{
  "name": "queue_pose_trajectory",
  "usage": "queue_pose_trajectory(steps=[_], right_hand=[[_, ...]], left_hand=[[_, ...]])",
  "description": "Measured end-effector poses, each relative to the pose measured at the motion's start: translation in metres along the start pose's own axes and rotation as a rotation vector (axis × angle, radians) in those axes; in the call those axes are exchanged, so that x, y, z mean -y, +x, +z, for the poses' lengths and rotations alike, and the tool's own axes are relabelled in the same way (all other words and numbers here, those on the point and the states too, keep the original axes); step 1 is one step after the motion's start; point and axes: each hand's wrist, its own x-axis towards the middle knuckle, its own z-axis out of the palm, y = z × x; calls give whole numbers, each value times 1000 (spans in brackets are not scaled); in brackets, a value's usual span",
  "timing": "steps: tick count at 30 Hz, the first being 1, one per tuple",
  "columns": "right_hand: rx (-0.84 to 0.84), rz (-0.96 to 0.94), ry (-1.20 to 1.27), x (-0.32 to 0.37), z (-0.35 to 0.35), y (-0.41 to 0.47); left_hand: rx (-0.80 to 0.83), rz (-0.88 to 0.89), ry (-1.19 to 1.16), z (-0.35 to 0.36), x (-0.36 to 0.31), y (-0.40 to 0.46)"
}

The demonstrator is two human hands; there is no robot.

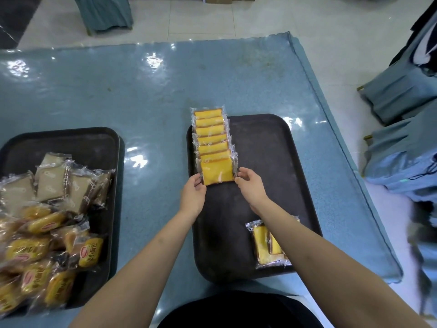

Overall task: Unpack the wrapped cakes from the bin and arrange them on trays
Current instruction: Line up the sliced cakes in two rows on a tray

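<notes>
We reach both arms forward, our left hand [193,194] and right hand [251,185] facing each other, fingertips curled in a pinch.

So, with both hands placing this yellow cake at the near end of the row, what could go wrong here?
1. The overlapped row of clear-wrapped yellow cakes already overhangs the far rim of the black rectangular plastic tray; a push may slide it further off.
2. The right forearm lies over the loose wrapped yellow cakes and may drag them.
</notes>
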Motion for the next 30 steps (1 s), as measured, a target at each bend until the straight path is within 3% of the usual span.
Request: queue_pose_trajectory(steps=[18,26,30], right_hand=[[84,-146,101,-21,-83,-54],[42,-180,93,-47,-133,-69],[54,-218,-47,-73,-156,-67]], left_hand=[[-98,69,42,44,13,-93],[-42,85,95,94,27,-151],[15,95,168,116,34,-171]])
